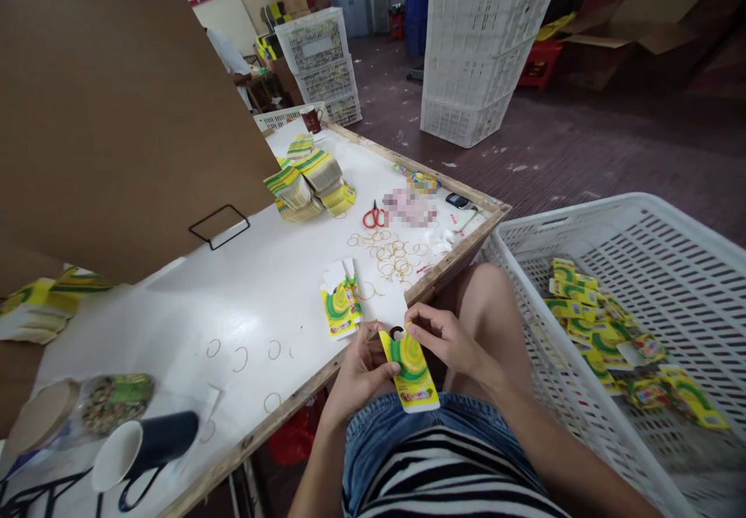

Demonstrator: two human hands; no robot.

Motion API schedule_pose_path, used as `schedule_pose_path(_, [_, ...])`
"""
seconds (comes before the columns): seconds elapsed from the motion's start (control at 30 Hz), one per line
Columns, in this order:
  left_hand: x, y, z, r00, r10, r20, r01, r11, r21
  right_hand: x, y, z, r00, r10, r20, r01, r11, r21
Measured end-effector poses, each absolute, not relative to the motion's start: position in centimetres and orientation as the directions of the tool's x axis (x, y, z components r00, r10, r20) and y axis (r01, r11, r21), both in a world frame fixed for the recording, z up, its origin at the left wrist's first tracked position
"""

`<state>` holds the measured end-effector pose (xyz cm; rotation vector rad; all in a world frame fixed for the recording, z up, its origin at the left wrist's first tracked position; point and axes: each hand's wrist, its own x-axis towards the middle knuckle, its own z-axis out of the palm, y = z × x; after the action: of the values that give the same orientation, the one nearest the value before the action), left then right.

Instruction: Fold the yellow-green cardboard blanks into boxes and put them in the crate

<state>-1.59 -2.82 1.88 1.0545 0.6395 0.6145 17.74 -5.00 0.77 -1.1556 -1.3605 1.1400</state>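
Note:
A small yellow and green carton (411, 370) is held over my lap, just off the table's front edge. My left hand (368, 366) grips its left side, with the thumb on the printed face. At the carton's upper end, the fingers of my right hand (440, 338) pinch the edge near a flap. Something small and dark shows behind that end; I cannot make out what it is. Several more flat cartons (341, 300) lie in a small stack on the table, a little beyond my left hand.
On the white table (175, 308) are loose rubber bands (390, 254), red-handled scissors (374, 217), bundled cartons (311, 184), and a dark mug (166, 440) on its side. A white plastic basket (583, 215) with several cartons stands to my right. A large cardboard sheet (116, 114) rises at left.

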Motion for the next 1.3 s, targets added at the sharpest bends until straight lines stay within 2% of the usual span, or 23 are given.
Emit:
schedule_pose_path(0.1, [-1.5,-2.7,1.7,0.616,0.769,-0.171,-0.162,0.336,0.928,17.4,-4.9,0.3,0.018,0.991,0.135,0.084,0.133,-0.988])
schedule_pose_path(0.27, [-1.4,-2.4,1.5,0.591,0.784,-0.192,-0.112,0.315,0.943,16.9,-4.9,-0.8,0.119,0.985,0.128,-0.031,0.133,-0.991])
schedule_pose_path(0.47, [-1.3,-2.3,1.5,0.549,0.811,-0.202,-0.004,0.244,0.970,18.1,-4.8,0.3,0.080,0.970,0.231,0.092,0.223,-0.970])
schedule_pose_path(0.6, [-1.0,-2.4,1.1,0.490,0.847,-0.204,0.092,0.183,0.979,18.3,-5.0,0.8,-0.060,0.997,0.052,0.047,0.055,-0.997])
schedule_pose_path(0.67, [-0.9,-2.4,0.9,0.494,0.849,-0.189,0.092,0.165,0.982,18.1,-5.0,0.8,-0.097,0.995,-0.020,0.109,-0.009,-0.994])
schedule_pose_path(0.73, [-0.8,-2.5,0.8,0.511,0.842,-0.170,0.082,0.150,0.985,17.9,-4.9,0.9,-0.076,0.996,-0.048,0.241,-0.028,-0.970])
schedule_pose_path(0.87, [-0.7,-2.6,0.9,0.540,0.827,-0.158,0.041,0.162,0.986,17.7,-4.6,1.8,-0.017,0.995,-0.095,0.493,-0.074,-0.867])
schedule_pose_path(1.07, [-0.6,-2.6,0.8,0.522,0.838,-0.159,0.056,0.152,0.987,16.9,-4.3,2.0,0.044,0.993,-0.112,0.623,-0.115,-0.774])
schedule_pose_path(1.17, [-0.5,-2.5,0.9,0.498,0.850,-0.172,0.045,0.172,0.984,16.8,-4.2,1.4,0.048,0.995,-0.088,0.615,-0.099,-0.782])
schedule_pose_path(1.3, [-0.5,-2.3,1.4,0.500,0.847,-0.178,-0.053,0.235,0.970,17.8,-4.2,0.3,0.008,0.999,0.032,0.444,0.025,-0.896])
